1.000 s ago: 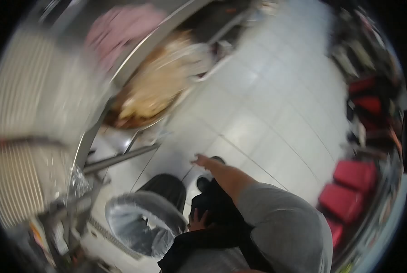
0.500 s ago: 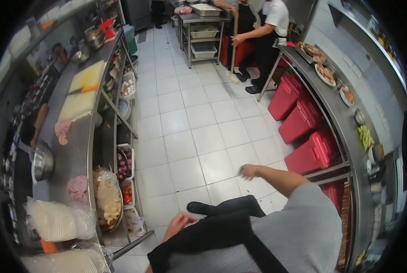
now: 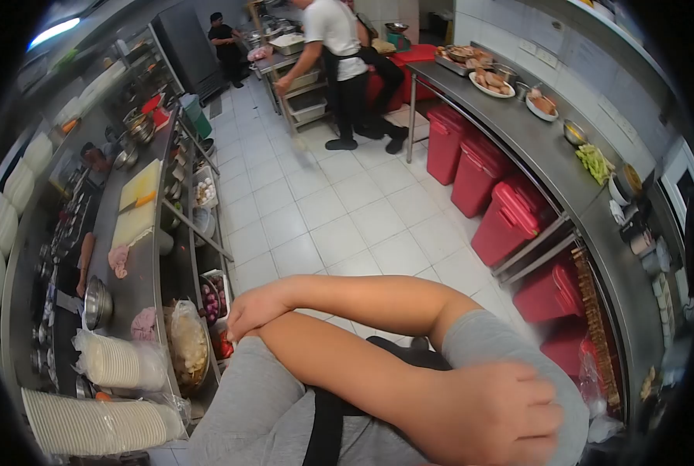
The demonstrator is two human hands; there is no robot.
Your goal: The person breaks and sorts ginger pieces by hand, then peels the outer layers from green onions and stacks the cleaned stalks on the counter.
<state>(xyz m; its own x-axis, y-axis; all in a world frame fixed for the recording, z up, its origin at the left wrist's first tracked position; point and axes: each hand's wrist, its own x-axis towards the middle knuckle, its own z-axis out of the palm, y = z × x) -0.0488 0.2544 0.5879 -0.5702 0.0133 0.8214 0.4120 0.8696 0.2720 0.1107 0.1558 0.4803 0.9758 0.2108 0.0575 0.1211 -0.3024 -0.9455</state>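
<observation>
My forearms cross low in front of me, over a grey shirt (image 3: 250, 380) and a black apron strap (image 3: 325, 423). Reaching over to the right side, my left hand (image 3: 510, 412) lies against my right sleeve (image 3: 483, 334); its fingers are apart, slightly blurred, and hold no object. Across on the left, my right hand (image 3: 260, 311) curls its fingers over my left arm (image 3: 339, 353) near the sleeve. Its fingertips are partly hidden. Beyond that hand, on the lower shelf, are red vegetables (image 3: 224, 346) and a tray of purple onions (image 3: 213, 299).
Stacked tubs in plastic (image 3: 121, 361) and a cutting board with a knife (image 3: 135, 203) stand on the left counter (image 3: 114, 287). Lidded red bins (image 3: 506, 221) sit under the right counter (image 3: 510, 101), which holds meat plates. A person in white (image 3: 339, 46) handles a mop ahead.
My hands, apart and low before, have come up into crossed arms, each against the opposite arm. The view has tilted up and turned. The person with the mop has shifted left.
</observation>
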